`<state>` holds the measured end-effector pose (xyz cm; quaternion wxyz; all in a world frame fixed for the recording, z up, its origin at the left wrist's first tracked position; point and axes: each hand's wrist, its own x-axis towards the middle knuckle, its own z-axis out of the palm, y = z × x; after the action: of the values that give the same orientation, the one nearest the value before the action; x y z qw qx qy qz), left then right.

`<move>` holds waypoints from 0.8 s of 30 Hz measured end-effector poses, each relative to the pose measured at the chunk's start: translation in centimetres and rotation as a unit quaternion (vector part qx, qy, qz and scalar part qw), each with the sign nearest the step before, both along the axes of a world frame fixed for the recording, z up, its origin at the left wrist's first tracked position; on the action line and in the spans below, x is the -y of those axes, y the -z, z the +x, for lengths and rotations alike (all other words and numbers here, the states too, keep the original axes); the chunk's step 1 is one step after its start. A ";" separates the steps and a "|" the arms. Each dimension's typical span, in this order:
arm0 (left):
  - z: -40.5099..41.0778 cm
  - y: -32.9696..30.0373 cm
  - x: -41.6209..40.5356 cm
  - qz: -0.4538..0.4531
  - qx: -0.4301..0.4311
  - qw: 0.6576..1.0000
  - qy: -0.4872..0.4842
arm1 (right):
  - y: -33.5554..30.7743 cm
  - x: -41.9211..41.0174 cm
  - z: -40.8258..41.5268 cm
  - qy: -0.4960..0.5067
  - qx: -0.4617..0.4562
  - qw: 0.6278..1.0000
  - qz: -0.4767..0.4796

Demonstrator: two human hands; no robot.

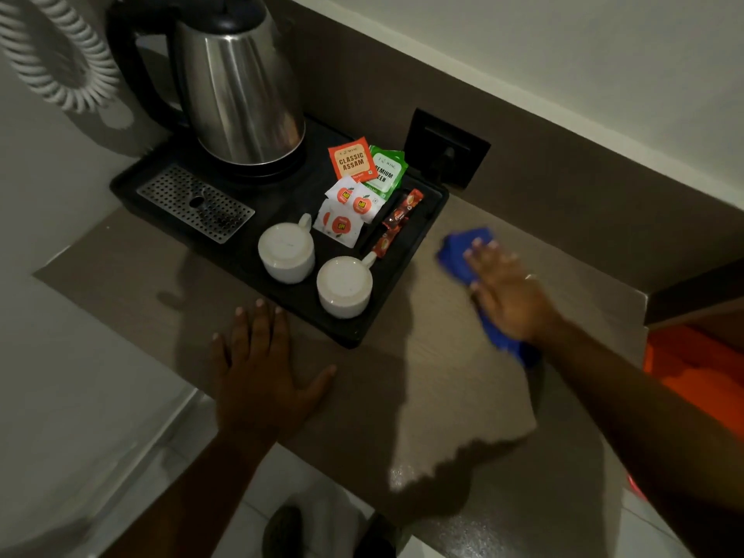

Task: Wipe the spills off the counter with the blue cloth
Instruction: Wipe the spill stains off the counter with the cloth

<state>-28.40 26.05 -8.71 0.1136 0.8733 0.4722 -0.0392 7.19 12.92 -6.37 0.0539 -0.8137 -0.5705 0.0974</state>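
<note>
The blue cloth [459,251] lies on the brown counter [422,380], right of the black tray. My right hand [507,292] presses flat on top of it, fingers spread, covering its middle; blue shows past my fingertips and under my wrist. My left hand [261,368] rests palm down on the counter near the front edge, just in front of the tray, holding nothing. A wet, shiny patch [406,473] glints on the counter near its front edge.
A black tray [422,231] holds a steel kettle [241,86], two upturned white cups [286,251], tea sachets [352,163] and a drip grate [197,203]. A wall socket [447,147] sits behind. A coiled white cord [52,54] hangs top left. Something orange [700,368] lies at the right.
</note>
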 end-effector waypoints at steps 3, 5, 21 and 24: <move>0.2 -0.1 0.0 0.002 0.004 1.000 -0.009 | 0.3 -3.2 2.3 0.171 0.023 0.985 -0.021; 0.3 0.0 0.1 0.004 0.000 1.000 -0.005 | 0.5 -4.3 -0.4 0.206 0.019 0.978 -0.016; -0.4 0.2 0.6 0.034 0.059 0.998 0.012 | -0.2 15.9 -8.7 0.227 0.000 0.974 -0.019; -0.5 0.4 0.3 0.034 0.068 0.997 0.010 | 0.6 11.3 -9.0 0.438 0.015 0.899 -0.013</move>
<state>-28.86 25.76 -9.14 0.1153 0.8818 0.4560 0.0355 -1.82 1.63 -6.97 0.0717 -0.9834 -0.1557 0.0589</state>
